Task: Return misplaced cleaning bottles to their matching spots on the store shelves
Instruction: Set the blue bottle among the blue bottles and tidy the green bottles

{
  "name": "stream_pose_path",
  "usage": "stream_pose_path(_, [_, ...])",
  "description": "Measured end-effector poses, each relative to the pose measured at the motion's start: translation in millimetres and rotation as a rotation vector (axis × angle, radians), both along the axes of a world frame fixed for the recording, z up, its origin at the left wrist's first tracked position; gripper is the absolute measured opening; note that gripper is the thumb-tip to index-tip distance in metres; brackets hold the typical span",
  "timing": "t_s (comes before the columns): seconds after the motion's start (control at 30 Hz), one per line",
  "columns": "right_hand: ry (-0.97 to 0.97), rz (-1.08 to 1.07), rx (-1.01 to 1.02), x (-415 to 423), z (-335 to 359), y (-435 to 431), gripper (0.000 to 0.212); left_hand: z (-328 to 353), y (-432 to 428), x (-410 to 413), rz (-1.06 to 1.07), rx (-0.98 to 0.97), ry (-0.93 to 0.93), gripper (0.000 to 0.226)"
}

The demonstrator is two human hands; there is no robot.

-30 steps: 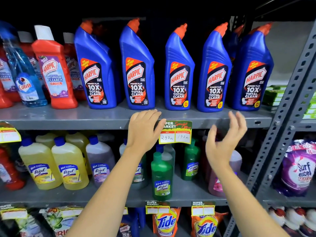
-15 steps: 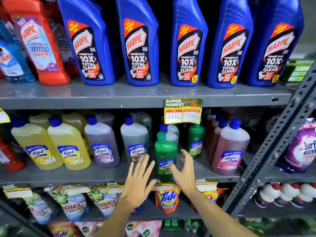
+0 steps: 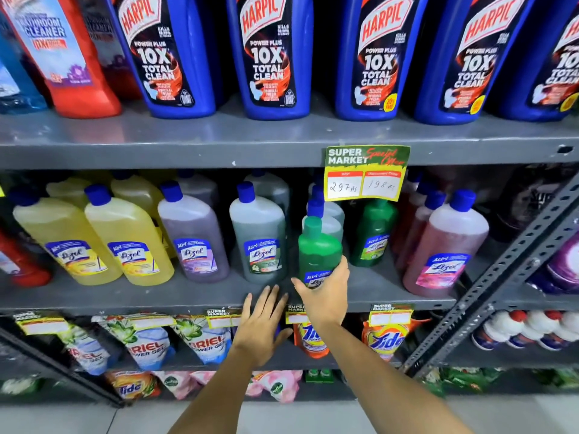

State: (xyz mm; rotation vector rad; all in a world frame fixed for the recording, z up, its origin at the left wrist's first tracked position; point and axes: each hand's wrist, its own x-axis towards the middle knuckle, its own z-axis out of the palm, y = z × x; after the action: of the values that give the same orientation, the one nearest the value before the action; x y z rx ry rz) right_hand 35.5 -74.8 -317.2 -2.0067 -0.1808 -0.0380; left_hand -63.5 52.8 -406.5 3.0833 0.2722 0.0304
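Observation:
A small green Lizol bottle stands at the front of the middle shelf, ahead of pale grey-green bottles. My right hand wraps its lower part, thumb on the left, fingers on the right, covering much of the label. My left hand hovers open just below the shelf edge, fingers spread, holding nothing. Another green Lizol bottle stands further back to the right, half hidden by a price tag.
Yellow, purple and pink Lizol bottles line the middle shelf. Blue Harpic bottles and a red one fill the shelf above. Ariel and Tide pouches hang below. A slanted metal upright stands at right.
The view dropped and moved closer to the middle shelf. Both hands came down from the upper shelf edge; my right hand closed around the small green bottle while the left stayed open.

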Motion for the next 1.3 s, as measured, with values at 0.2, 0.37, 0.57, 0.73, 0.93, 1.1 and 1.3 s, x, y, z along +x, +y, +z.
stream_pose_path(0.2, [-0.014, 0.017, -0.045, 4, -2, -10, 0.104, -1, 0, 0, -0.007, 0.003, -0.007, 0.071])
stream_pose_path(0.37, [-0.004, 0.001, -0.080, 19, -2, -33, 0.104, 1, -6, 2, 0.015, 0.009, 0.010, 0.071])
stream_pose_path(0.57, [0.017, -0.062, -0.041, 52, 3, -66, 0.103, 1, -10, 3, 0.033, 0.026, 0.020, 0.072])
stream_pose_path(0.73, [0.016, -0.114, -0.009, 70, 5, -88, 0.102, 0, -12, 4, 0.043, 0.018, 0.019, 0.071])
stream_pose_path(0.93, [0.000, -0.111, -0.001, 74, 5, -92, 0.102, 2, -11, 3, 0.052, 0.029, 0.028, 0.071])
stream_pose_path(1.1, [0.042, -0.045, 0.003, 81, 2, -97, 0.107, 6, -12, 1, 0.055, 0.032, 0.048, 0.070])
stream_pose_path(1.3, [0.063, -0.016, -0.013, 84, 3, -100, 0.108, 9, -15, 2, 0.078, 0.031, 0.077, 0.070])
